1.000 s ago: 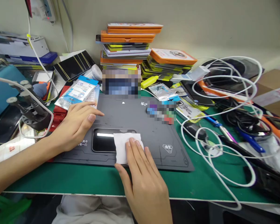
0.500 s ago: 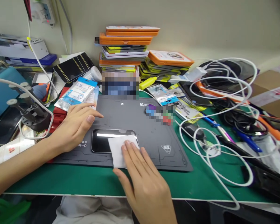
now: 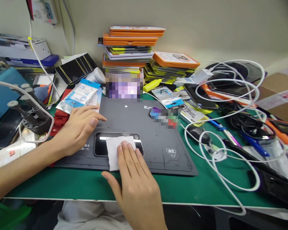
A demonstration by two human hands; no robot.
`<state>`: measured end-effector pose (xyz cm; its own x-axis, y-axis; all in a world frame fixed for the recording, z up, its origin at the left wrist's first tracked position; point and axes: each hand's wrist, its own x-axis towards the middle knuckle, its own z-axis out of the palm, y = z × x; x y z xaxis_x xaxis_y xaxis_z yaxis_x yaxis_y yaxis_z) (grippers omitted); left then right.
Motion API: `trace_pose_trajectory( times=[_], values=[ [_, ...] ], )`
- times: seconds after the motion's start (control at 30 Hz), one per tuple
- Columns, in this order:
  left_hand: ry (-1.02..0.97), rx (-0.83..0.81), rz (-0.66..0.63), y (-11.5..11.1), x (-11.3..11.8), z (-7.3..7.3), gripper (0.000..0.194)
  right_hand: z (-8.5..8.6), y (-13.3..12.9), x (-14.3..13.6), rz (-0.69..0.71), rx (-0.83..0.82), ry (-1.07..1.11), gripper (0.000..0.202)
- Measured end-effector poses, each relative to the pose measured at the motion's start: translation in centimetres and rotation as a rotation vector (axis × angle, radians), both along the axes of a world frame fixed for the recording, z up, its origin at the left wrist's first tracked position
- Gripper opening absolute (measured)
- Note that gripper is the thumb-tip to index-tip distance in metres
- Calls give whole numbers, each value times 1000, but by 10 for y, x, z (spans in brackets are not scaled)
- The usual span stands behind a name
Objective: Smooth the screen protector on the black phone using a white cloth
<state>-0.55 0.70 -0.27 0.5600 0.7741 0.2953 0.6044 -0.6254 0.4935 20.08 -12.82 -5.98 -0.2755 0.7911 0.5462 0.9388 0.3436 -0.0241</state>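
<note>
A smartphone (image 3: 100,148) lies screen up on a dark grey work mat (image 3: 156,159), its long side running left to right. Across the middle of its black glass, and over its near edge, is a white wipe (image 3: 113,155). The fingers of my right hand (image 3: 136,182) press flat on that wipe, with the thumb stretched out to the left. My left hand (image 3: 80,127) hovers or rests over the mat's left side, beyond the phone's upper left corner, apart from the phone. Its fingers are loosely extended and nothing shows in them.
Orange and yellow flat boxes (image 3: 132,41) are stacked at the back. White cables (image 3: 214,159) loop over the green table (image 3: 86,185) on the right. Left are a black tool holder (image 3: 36,119) and blue-white packets (image 3: 80,94). A yellow bottle (image 3: 152,85) lies behind the mat.
My right hand and the wipe under it have slid left along the phone's screen, uncovering its right end. My left hand and the phone have stayed about where they were.
</note>
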Motion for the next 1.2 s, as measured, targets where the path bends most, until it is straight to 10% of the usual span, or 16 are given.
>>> trace_pose_trajectory(
  times=[0.53, 1.0, 1.2],
  values=[
    [40, 35, 16, 6, -6, -4, 59, 5, 38, -39, 212, -158, 123, 82],
    [147, 69, 8, 5, -1, -4, 42, -5, 11, 35, 6, 56, -2, 50],
    [280, 57, -331, 3, -1, -8, 54, 3, 9, 78, 71, 89, 180, 28]
  ],
)
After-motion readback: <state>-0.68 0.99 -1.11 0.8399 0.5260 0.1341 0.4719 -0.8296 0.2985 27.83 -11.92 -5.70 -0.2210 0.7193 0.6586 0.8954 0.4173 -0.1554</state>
